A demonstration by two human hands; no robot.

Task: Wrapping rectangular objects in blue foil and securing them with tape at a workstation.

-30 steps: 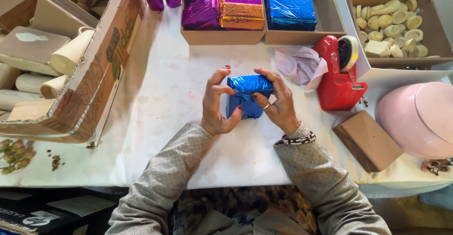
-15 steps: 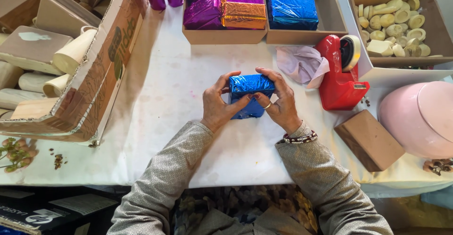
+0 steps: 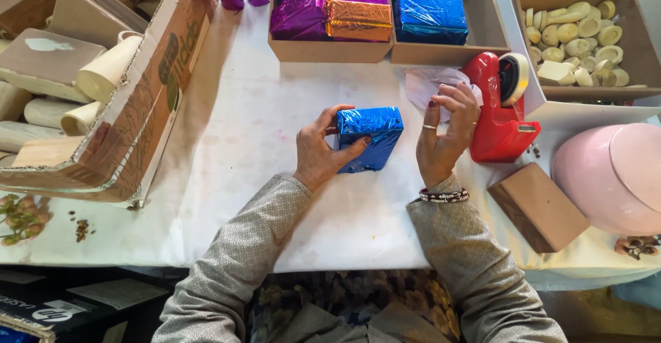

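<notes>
The landmark is the block wrapped in shiny blue foil [image 3: 369, 138], which lies on the white table cover [image 3: 227, 143] at its centre. Nearer than the block, grey sleeves lead up to both hands. The left hand [image 3: 320, 152] clasps the block's left end, thumb across its front face, fingers curled over the top edge. The right hand [image 3: 445, 133] is just right of the block, clear of it, fingers loosely bent toward the red tape dispenser [image 3: 497, 109]. A plain brown block [image 3: 537, 207] lies to the lower right of the foil block. Beyond the foil block, a cardboard tray [image 3: 330, 48] holds purple, orange and blue foil-wrapped blocks.
</notes>
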